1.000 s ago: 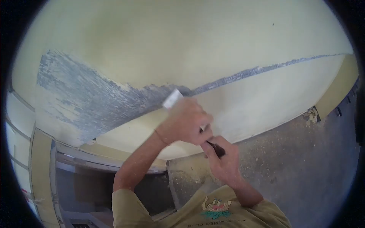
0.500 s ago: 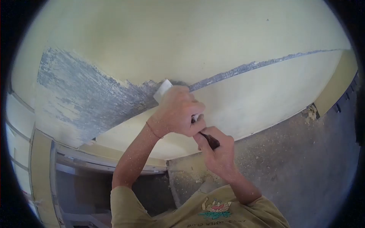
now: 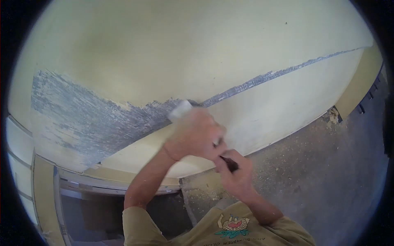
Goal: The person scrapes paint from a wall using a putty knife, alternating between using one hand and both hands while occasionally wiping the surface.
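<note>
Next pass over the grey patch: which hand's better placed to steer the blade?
Left, I'd say. The left hand is wrapped close behind the pale blade, nearer the grey patch; the right hand grips farther back, at the dark handle.

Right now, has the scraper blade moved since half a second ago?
Yes, to the right in view: the scraper blade is farther from the left end of the grey scraped patch and nearer the narrow grey strip.
</note>
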A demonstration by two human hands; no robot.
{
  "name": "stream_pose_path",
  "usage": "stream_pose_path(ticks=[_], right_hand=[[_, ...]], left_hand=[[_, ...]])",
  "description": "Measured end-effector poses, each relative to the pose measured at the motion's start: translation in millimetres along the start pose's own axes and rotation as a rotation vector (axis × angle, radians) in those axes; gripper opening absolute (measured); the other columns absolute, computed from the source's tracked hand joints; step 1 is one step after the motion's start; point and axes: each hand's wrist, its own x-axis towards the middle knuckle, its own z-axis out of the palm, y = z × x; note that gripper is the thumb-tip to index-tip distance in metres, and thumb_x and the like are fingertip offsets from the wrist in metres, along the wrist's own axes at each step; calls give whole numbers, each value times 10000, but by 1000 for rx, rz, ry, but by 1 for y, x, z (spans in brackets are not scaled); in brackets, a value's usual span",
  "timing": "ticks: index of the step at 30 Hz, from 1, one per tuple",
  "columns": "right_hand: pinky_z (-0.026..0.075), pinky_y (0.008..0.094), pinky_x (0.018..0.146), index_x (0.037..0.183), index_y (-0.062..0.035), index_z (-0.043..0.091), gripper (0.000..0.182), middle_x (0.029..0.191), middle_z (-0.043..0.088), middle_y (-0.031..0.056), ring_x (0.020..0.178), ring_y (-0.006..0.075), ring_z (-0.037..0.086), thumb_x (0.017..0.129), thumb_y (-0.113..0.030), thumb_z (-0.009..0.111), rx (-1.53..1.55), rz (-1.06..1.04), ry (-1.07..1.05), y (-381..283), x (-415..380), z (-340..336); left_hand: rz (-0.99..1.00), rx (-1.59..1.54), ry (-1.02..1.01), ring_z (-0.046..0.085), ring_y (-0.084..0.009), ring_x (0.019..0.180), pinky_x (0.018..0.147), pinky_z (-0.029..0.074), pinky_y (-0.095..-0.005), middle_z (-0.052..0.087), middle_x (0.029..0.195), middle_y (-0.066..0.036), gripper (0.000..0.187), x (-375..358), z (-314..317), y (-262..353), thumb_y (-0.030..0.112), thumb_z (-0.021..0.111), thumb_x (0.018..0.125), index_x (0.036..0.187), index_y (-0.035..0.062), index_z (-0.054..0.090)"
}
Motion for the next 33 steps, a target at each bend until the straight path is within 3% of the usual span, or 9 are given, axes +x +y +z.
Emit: stream_pose_path(ticks=[6,8,14,16,17,20,24,29,33], right_hand=[[396,236,517,927,18,635,92,633,561,24,595,32,454,913,-68,666,66,64,-12,-11,2,-1],[383,218,484,885,2,592,103,641,597,25,551,34,505,931,-73,645,32,-36,-7,-5,7,3],[385,219,489,900,4,604,89,638,594,21,556,34,497,927,-69,647,69,99,-42,-7,-1,-3],[389,227,503,911,15,620,95,629,573,33,577,34,475,922,-73,654,41,16,-11,-11,5,11],[393,234,518,922,27,637,106,619,552,46,598,34,452,918,-77,661,19,-43,21,-13,3,15],[392,235,520,920,30,636,107,622,553,56,596,38,454,913,-72,668,71,35,-33,-8,2,1],[393,240,518,921,30,638,104,626,555,58,596,40,450,910,-68,672,26,-62,-20,-7,11,9],[395,219,522,902,20,617,83,655,579,15,585,41,495,935,-53,635,84,-4,-52,-8,3,8],[391,217,520,881,13,609,87,655,578,12,581,37,489,936,-51,633,127,-84,-1,-7,1,24]], left_hand=[[-9,52,-186,515,-317,446,478,402,-415,492,458,-111,218,7,-3,10,240,639,621,495,98,532],[-39,26,-133,515,-322,445,475,403,-417,488,454,-116,219,8,-18,2,243,635,625,495,98,535],[-40,35,-166,514,-342,444,470,409,-428,492,464,-123,225,7,-8,7,259,647,617,501,95,544],[-49,57,-54,509,-290,450,480,398,-404,482,466,-78,201,6,-19,3,200,655,648,526,120,518],[-89,67,-121,502,-300,451,478,394,-401,495,478,-81,218,8,-31,9,213,658,655,527,117,510],[-68,58,-121,484,-277,434,475,382,-376,478,460,-59,226,3,-13,10,191,668,641,514,115,497],[-108,63,-16,459,-314,423,476,392,-390,473,446,-105,249,1,-31,1,249,648,641,488,104,514],[-44,40,-90,490,-325,441,483,406,-405,485,456,-112,251,-1,-22,2,258,655,645,491,110,525],[-60,119,-121,537,-259,469,499,413,-368,517,487,-58,164,0,-27,5,195,668,672,549,123,587]])
